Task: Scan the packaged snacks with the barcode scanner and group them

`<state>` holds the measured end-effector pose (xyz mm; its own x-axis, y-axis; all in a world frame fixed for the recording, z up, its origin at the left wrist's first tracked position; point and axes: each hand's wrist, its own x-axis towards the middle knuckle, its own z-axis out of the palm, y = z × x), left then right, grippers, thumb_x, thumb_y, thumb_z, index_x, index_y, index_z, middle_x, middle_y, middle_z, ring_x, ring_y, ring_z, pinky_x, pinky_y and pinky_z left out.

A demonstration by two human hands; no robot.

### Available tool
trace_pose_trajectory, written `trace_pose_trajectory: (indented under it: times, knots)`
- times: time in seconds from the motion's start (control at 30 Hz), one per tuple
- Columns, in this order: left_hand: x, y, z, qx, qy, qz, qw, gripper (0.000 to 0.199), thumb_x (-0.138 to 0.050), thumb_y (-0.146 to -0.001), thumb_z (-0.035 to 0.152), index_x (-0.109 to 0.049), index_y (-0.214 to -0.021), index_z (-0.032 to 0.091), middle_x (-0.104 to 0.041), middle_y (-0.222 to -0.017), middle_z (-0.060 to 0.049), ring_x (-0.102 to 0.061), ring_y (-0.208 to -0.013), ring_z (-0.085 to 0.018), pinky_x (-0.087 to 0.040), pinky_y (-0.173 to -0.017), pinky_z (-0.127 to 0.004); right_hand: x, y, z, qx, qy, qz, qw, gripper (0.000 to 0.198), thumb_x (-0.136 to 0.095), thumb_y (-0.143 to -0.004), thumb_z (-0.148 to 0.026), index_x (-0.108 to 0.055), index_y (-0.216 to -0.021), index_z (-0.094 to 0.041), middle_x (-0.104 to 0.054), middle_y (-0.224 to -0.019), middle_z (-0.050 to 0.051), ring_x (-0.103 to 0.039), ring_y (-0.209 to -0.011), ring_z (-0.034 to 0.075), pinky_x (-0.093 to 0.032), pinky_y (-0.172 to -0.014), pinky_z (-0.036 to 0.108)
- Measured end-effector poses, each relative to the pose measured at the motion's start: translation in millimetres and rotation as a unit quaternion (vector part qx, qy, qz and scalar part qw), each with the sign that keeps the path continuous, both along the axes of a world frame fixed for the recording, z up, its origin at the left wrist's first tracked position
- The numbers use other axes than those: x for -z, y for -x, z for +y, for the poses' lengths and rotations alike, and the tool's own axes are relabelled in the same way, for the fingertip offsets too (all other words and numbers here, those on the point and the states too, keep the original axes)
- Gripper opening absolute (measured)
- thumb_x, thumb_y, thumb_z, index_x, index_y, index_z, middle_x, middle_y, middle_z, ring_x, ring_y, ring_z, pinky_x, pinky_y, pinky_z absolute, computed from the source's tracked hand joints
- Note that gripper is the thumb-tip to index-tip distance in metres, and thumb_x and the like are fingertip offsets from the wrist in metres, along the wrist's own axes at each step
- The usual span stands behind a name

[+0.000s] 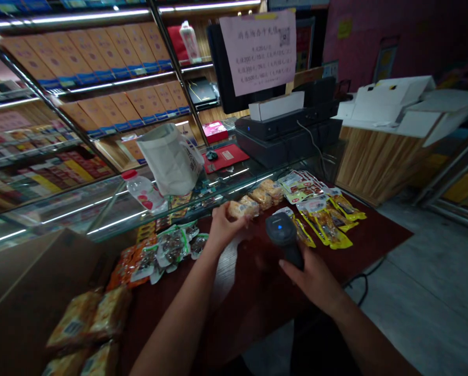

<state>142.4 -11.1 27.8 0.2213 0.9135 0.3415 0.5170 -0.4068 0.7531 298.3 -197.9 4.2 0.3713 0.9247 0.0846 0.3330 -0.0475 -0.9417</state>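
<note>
a dark red flat tabletop (249, 292) spreads beneath both grips; well left of the left grip stands a brown cardboard box (26, 277), with clear-wrapped golden blocks (75, 316) near it. just beyond that grip runs a row of clear-wrapped golden packs (262, 197), green-edged plastic pouches (175, 244) to its left, yellow-edged plastic pouches (331, 227) farther right. the right hand (310, 277) clasps a dark grey plastic scanner (284, 230); the left hand (223, 227) pinches a small clear-wrapped pale pack (240, 210) at the row's near end. handling seems partway: groups lie sorted, the blocks appear left over; which items are scanned, i cannot tell.
</note>
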Motion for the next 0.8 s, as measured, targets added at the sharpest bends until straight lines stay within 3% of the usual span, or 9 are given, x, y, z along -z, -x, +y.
trace_pose_trajectory:
  times: [0.13,0.27,0.4,0.53,0.63,0.8]
  knots:
    - [18.6,9,-76,0.063,0.07,-0.058,0.994,0.073,-0.084,-0.059,0.041,-0.053,-0.12,0.016,-0.057,-0.115,-0.011,-0.062,-0.099,-0.024,-0.054,-0.082,-0.037,-11,4,4,0.012,0.012,0.094,0.995,0.031,-0.066,-0.079,-0.048,-0.058,-0.094,-0.022,-0.062,-0.063,-0.004,-0.059,-0.052,0.018,-0.048,-0.055,0.03]
    - [22.8,11,-117,0.102,0.169,-0.136,0.971,0.08,-0.087,-0.056,0.033,-0.047,-0.123,0.019,-0.064,-0.108,-0.007,-0.065,-0.093,-0.022,-0.056,-0.076,-0.033,-7,18,7,0.008,0.012,0.121,0.993,0.04,-0.076,-0.071,-0.046,-0.061,-0.098,-0.019,-0.064,-0.07,-0.003,-0.056,-0.054,0.016,-0.043,-0.052,0.028]
    - [17.3,30,-111,0.137,0.312,-0.285,0.896,0.065,-0.088,-0.058,0.036,-0.059,-0.113,0.02,-0.068,-0.108,-0.007,-0.068,-0.088,-0.02,-0.057,-0.066,-0.028,-1,24,5,0.005,0.008,0.15,0.989,0.04,-0.079,-0.068,-0.041,-0.061,-0.096,-0.019,-0.061,-0.065,-0.005,-0.054,-0.054,0.014,-0.041,-0.051,0.026]
    - [13.9,50,-94,0.139,0.409,-0.349,0.831,0.047,-0.089,-0.057,0.037,-0.073,-0.096,0.016,-0.074,-0.097,-0.009,-0.07,-0.079,-0.018,-0.059,-0.071,-0.029,-1,27,5,-0.028,0.012,0.219,0.975,0.04,-0.079,-0.07,-0.041,-0.06,-0.097,-0.018,-0.057,-0.056,-0.008,-0.051,-0.049,0.012,-0.039,-0.048,0.024]
    - [16.5,57,-87,0.129,0.419,-0.366,0.821,0.047,-0.093,-0.051,0.035,-0.076,-0.09,0.015,-0.076,-0.092,-0.009,-0.071,-0.074,-0.017,-0.059,-0.069,-0.028,0,31,8,-0.045,0.012,0.231,0.972,0.042,-0.079,-0.07,-0.043,-0.06,-0.098,-0.018,-0.056,-0.055,-0.008,-0.049,-0.047,0.012,-0.038,-0.047,0.024]
    - [31.8,62,-80,0.075,0.359,-0.401,0.839,0.04,-0.094,-0.049,0.035,-0.07,-0.074,0.016,-0.073,-0.068,-0.003,-0.068,-0.06,-0.015,-0.057,-0.059,-0.025,5,35,12,-0.073,0.026,0.172,0.982,0.032,-0.071,-0.079,-0.047,-0.058,-0.089,-0.019,-0.057,-0.055,-0.007,-0.051,-0.048,0.012,-0.039,-0.049,0.024]
